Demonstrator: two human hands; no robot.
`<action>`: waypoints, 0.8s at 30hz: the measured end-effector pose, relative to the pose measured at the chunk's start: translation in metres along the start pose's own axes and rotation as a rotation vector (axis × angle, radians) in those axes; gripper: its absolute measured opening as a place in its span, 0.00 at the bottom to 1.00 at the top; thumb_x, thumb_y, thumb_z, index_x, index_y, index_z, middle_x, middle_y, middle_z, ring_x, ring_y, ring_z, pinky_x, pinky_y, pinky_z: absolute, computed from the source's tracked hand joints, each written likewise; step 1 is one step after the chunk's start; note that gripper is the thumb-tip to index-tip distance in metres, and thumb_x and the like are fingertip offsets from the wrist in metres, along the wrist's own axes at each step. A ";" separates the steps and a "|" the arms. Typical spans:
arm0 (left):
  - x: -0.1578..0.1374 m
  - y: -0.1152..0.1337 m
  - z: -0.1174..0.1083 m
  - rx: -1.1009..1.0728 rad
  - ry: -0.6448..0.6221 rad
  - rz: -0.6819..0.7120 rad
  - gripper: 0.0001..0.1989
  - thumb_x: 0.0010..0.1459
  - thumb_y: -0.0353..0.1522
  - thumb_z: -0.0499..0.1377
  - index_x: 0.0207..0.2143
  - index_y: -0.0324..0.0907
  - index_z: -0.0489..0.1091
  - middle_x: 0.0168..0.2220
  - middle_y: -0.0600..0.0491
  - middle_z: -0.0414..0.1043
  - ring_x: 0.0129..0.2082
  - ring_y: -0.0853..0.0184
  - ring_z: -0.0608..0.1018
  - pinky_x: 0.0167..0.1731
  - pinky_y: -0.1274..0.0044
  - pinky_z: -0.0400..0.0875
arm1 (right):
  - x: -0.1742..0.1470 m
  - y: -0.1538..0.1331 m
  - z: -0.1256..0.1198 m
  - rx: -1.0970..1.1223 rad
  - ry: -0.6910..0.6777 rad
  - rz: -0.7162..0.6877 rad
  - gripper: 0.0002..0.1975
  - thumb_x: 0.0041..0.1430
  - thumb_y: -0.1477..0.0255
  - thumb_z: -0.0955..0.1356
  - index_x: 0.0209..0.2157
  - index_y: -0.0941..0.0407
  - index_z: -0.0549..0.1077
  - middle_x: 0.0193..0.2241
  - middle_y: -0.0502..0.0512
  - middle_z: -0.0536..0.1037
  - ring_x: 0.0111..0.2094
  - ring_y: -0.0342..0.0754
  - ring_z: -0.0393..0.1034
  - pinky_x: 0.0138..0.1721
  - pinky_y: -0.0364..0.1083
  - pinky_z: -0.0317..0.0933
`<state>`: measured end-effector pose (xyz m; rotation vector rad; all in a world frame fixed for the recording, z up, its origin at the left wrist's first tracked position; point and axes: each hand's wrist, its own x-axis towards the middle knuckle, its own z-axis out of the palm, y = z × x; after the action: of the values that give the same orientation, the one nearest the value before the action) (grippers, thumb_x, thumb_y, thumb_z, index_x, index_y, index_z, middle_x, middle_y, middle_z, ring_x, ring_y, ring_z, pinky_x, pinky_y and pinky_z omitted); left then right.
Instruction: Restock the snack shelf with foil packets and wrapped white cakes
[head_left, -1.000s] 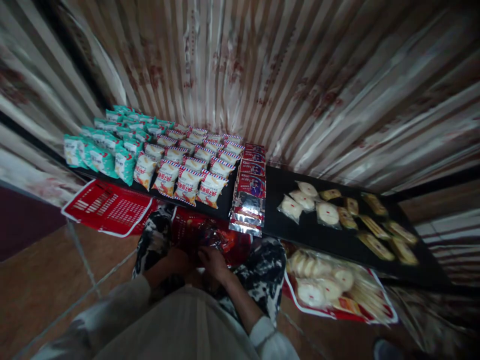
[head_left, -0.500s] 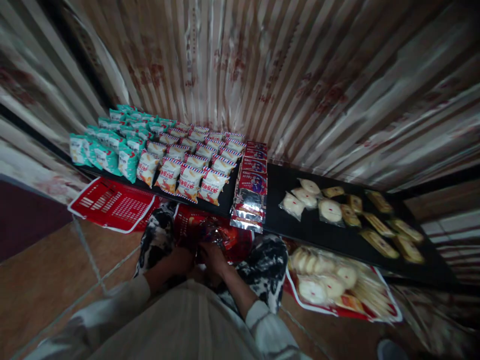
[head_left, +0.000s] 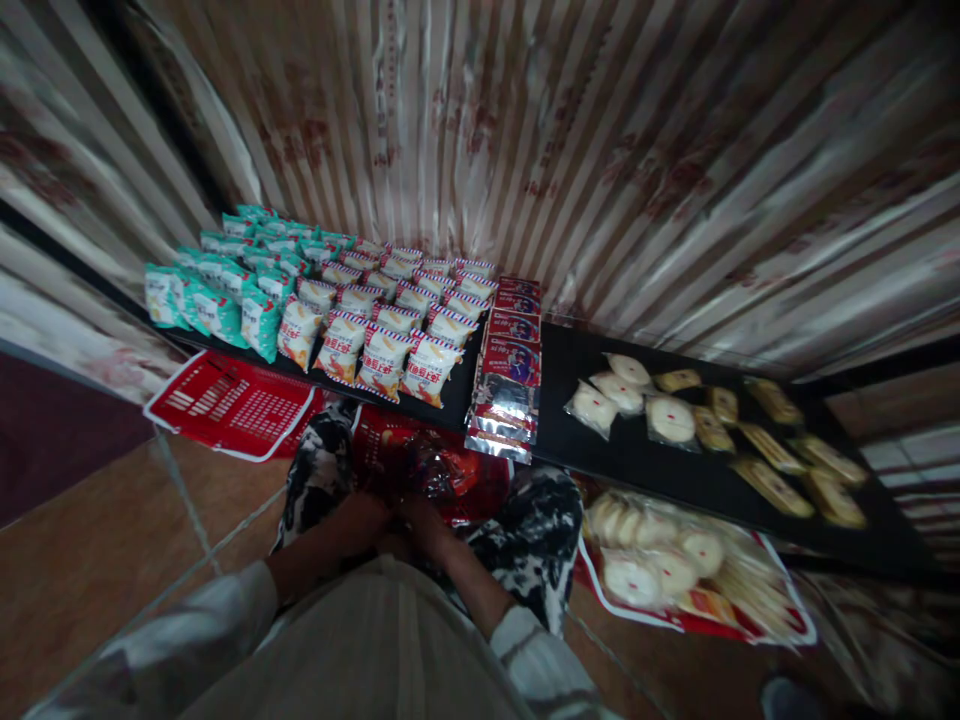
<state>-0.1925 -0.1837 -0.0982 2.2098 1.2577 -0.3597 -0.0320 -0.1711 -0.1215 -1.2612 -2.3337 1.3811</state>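
Between my knees sits a red basket (head_left: 491, 495) with dark, shiny packets (head_left: 435, 462) inside, too dim to read. My left hand (head_left: 369, 518) and my right hand (head_left: 420, 522) are close together at its near edge, low in front of my body. Their fingers are lost in shadow, so whether they hold a packet cannot be made out. Just beyond the basket, red-and-silver flat packets (head_left: 510, 365) lie overlapping in a column on a long black board (head_left: 559, 400).
Left on the board stand rows of teal snack bags (head_left: 221, 310) and white-orange snack bags (head_left: 384, 362). Round white wrapped cakes (head_left: 670, 418) and yellowish wrapped bars (head_left: 772, 485) lie right. Below are a red basket (head_left: 225, 400) and a filled basket (head_left: 799, 630). A striped curtain (head_left: 465, 130) hangs behind.
My right hand has drawn back slightly from the shiny packets toward my body, beside my left hand. The view has shifted a little; the goods on the board look unchanged.
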 end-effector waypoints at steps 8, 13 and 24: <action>-0.018 0.013 -0.052 -0.111 0.333 -0.031 0.11 0.60 0.29 0.48 0.35 0.41 0.71 0.36 0.50 0.74 0.38 0.64 0.75 0.40 0.74 0.66 | -0.008 0.004 -0.014 0.013 0.234 0.066 0.10 0.55 0.74 0.66 0.39 0.56 0.77 0.39 0.58 0.79 0.43 0.53 0.71 0.45 0.48 0.63; -0.027 0.029 -0.102 -0.205 0.526 0.084 0.11 0.60 0.30 0.48 0.34 0.42 0.70 0.34 0.52 0.73 0.36 0.67 0.74 0.39 0.76 0.67 | -0.032 0.000 -0.039 0.248 0.413 -0.040 0.11 0.55 0.72 0.66 0.41 0.56 0.75 0.39 0.56 0.78 0.41 0.50 0.72 0.43 0.47 0.64; 0.010 0.068 -0.157 -0.648 0.995 0.035 0.20 0.56 0.35 0.54 0.51 0.42 0.62 0.53 0.47 0.65 0.50 0.64 0.71 0.44 0.73 0.72 | -0.078 -0.034 -0.116 0.535 0.803 0.034 0.17 0.54 0.57 0.66 0.32 0.56 0.76 0.27 0.51 0.77 0.29 0.46 0.68 0.31 0.43 0.64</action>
<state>-0.1367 -0.1107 0.0463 1.8025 1.4820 1.1429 0.0565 -0.1588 -0.0085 -1.3329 -1.3118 1.0960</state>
